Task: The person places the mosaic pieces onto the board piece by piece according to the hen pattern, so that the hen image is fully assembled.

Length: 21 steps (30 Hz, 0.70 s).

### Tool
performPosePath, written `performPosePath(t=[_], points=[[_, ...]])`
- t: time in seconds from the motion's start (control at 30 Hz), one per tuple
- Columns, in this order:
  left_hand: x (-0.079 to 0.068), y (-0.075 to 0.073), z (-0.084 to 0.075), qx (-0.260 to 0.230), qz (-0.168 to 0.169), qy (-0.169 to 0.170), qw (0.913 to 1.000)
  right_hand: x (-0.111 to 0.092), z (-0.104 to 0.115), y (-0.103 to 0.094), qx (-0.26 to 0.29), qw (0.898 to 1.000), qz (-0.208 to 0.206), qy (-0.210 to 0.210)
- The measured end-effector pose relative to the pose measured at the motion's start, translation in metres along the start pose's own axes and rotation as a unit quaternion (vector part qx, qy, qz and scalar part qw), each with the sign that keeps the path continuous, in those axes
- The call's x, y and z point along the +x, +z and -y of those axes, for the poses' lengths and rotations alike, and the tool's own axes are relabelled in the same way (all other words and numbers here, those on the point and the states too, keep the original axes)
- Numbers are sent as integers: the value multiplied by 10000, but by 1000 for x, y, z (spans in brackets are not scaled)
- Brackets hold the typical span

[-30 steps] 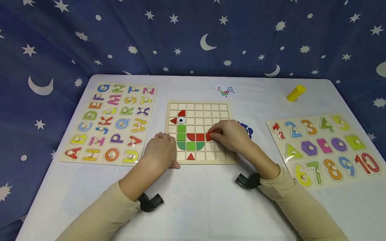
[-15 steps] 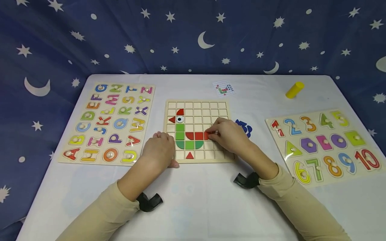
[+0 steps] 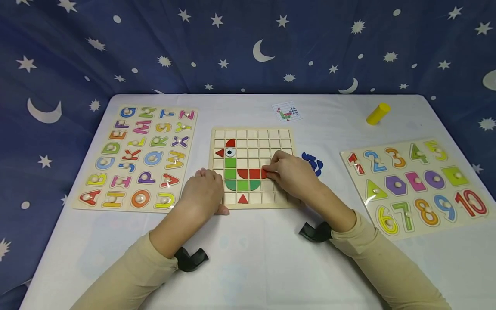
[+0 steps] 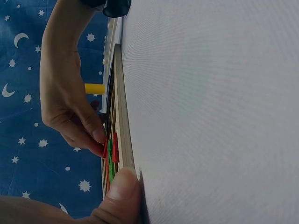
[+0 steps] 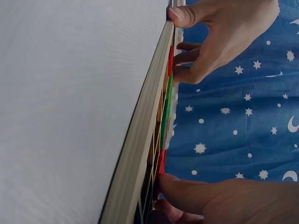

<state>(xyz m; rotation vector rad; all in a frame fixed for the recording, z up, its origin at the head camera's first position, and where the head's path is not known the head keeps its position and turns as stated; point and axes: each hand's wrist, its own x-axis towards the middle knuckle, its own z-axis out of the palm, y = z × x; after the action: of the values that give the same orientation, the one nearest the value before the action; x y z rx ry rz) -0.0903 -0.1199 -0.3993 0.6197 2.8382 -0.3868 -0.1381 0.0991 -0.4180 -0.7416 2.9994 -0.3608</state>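
Observation:
A wooden grid board [image 3: 268, 198] holds red, green and eye-printed pieces arranged like a bird. My left hand [image 3: 203, 191] grips its near left corner, thumb [image 4: 124, 184] against the front edge and fingers over the left side. With thumb and index finger, my right hand [image 3: 297, 174] pinches a red piece [image 3: 264, 173] at the right end of the red row, beside a red square [image 3: 254, 174]. The fingers partly cover that piece. Below the green row sits a red triangle [image 3: 243, 199].
Several blue pieces [image 3: 312, 163] lie right of the board. Behind it is a small card [image 3: 287, 111] with a bird pattern. A letter board [image 3: 128, 170] stands left, a number board [image 3: 416, 196] right, and a yellow cylinder [image 3: 378, 114] at the back right.
The red piece under my right fingers has shifted slightly left and now lines up with the red row. My left hand keeps its place on the board; the head view has shifted a little.

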Motion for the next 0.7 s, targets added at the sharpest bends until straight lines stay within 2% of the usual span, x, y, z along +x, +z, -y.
performPosePath(t=[0.1,0.37,0.7], points=[[0,0,0,23,-3,20,10000,0,0,1,-92,9999,-46,-27],[1,0,0,44,-4,29,10000,2,-1,3,62,9998,-174,-49],[0,-1,0,18,15,23,10000,1,-1,1,58,9999,-105,-13]])
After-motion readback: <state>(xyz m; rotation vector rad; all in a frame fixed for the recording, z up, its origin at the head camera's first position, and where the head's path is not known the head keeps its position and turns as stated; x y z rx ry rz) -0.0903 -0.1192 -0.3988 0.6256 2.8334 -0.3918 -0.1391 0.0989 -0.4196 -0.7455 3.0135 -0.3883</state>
